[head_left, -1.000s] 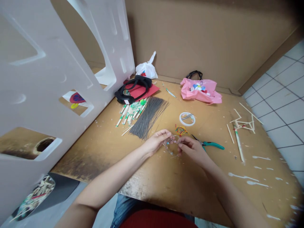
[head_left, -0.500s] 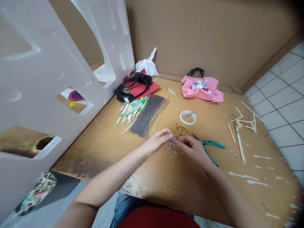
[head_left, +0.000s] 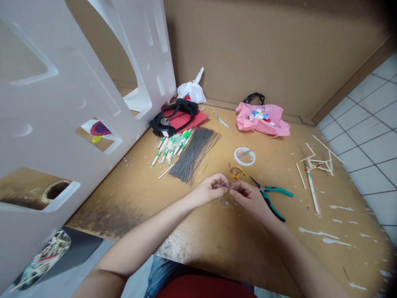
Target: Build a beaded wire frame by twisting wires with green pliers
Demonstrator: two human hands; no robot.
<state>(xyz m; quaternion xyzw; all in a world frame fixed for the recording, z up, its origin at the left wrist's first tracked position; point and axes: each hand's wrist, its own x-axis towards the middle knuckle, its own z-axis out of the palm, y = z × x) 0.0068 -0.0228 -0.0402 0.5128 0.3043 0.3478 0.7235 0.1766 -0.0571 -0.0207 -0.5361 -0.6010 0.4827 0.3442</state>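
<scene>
My left hand (head_left: 209,190) and my right hand (head_left: 250,197) meet over the middle of the wooden table (head_left: 217,231). Both pinch a small piece of thin grey wire (head_left: 228,188) between their fingertips, fingers curled in. Just beyond my fingers lie coloured rubber bands (head_left: 236,171). Teal-handled pliers (head_left: 270,195) rest on the table right beside my right hand. A bundle of grey wires (head_left: 195,153) lies further back on the left.
Green-and-white wrapped sticks (head_left: 172,145), a black strap on red paper (head_left: 175,116), a tape roll (head_left: 245,155), a pink bag (head_left: 263,118) and a white bag (head_left: 192,90) sit at the back. Joined bamboo sticks (head_left: 316,163) lie right. White foam panels (head_left: 62,103) stand left.
My fingers have closed tighter on the wire piece and both hands shifted slightly toward me. The view bobbed a little; the pliers lie where they were.
</scene>
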